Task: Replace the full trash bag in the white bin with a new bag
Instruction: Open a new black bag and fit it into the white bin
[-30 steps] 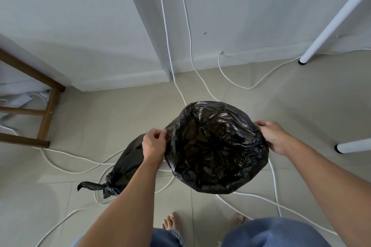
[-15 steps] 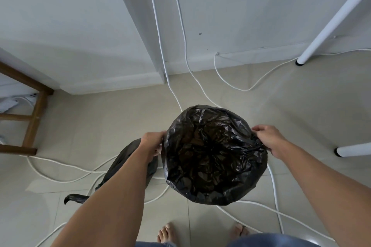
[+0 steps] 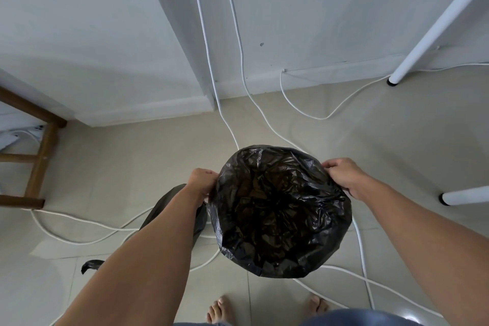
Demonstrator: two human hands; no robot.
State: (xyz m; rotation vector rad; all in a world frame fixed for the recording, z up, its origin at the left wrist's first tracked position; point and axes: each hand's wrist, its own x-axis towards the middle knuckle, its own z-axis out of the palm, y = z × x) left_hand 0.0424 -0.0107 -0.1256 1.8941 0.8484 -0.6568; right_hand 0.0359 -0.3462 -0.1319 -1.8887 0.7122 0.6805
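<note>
Black bag point(image 3: 280, 209) held open at its rim by both hands above a tiled floor point(image 3: 132, 167).
The rim's left edge is pinched in the curled fingers of the left hand point(image 3: 202, 180) and its right edge in those of the right hand point(image 3: 344, 176), both forearms stretched forward and down. The mouth is spread round, mid-floor. A tied full bag point(image 3: 164, 206) lies just left, partly hidden by the left forearm. White cables point(image 3: 79, 222) are looped around both; bare tiles run to the wall point(image 3: 79, 34).

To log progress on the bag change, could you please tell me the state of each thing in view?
new bag, mouth spread open, held at the rim.
full bag, tied, lying on the floor.
left hand, gripping the new bag's rim.
right hand, gripping the opposite rim.
</note>
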